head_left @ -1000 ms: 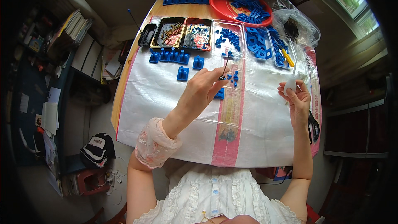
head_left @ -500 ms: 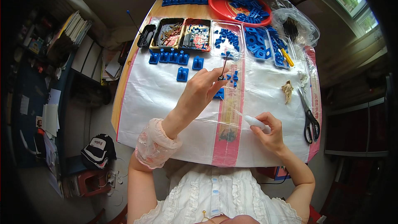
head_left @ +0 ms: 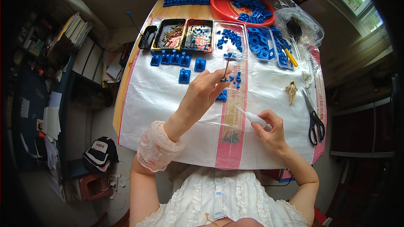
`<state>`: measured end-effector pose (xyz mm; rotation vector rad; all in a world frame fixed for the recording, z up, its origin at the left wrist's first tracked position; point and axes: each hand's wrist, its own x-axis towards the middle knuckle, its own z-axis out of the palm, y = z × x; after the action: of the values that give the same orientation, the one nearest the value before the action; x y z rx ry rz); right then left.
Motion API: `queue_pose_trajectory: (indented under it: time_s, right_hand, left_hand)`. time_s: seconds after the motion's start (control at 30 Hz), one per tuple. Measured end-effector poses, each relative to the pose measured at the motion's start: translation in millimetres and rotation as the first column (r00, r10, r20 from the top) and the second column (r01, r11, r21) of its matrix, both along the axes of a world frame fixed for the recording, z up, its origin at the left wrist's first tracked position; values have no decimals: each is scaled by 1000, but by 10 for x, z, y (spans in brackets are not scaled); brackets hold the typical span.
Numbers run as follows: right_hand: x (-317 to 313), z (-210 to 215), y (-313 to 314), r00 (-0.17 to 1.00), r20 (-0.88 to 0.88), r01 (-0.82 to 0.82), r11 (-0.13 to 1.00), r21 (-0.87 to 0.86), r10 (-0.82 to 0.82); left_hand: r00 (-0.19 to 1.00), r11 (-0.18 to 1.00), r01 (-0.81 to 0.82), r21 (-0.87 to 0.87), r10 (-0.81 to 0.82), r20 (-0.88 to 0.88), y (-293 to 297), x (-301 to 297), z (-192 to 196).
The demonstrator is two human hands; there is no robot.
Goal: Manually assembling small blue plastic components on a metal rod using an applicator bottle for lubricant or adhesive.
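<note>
My left hand is closed round a thin metal rod with a dark coiled spring at its lower end and a blue tip. Below and right of the fingers, a blue block lies partly hidden on the silvery sheet. Small blue pieces are scattered just beyond. A white squeeze bottle with a long thin nozzle is pinched in my right hand, its nozzle pointing up and left toward my left hand. Blue brackets stand in a row farther left, two more nearby.
Trays of brass-coloured screws, small metal parts and blue parts line the far side. Behind them sits a red basin. A yellow-handled tool rests on a tray; black scissors lie at the right.
My right hand has moved slightly left and away from me, and the bottle's nozzle now points more up toward the left hand. My left hand keeps its place with the rod.
</note>
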<state>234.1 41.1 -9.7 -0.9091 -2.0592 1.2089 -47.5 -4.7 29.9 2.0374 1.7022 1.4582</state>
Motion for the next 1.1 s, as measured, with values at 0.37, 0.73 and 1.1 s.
queue_pose_trajectory:
  time_s: [0.37,0.73,1.1]
  right_hand:
    - [-27,4,4,1000,3,-14,1000,-16,14]
    - [-58,-44,21,1000,-25,-12,1000,-4,12]
    - [-41,-20,11,999,-33,-11,1000,-24,10]
  left_hand:
    - [1000,1000,-1,-1,1,-2,2,-10,-7]
    - [1000,1000,0,3,0,-1,6,-2,-6]
    - [1000,1000,2,16,-2,1,5,-3,-7]
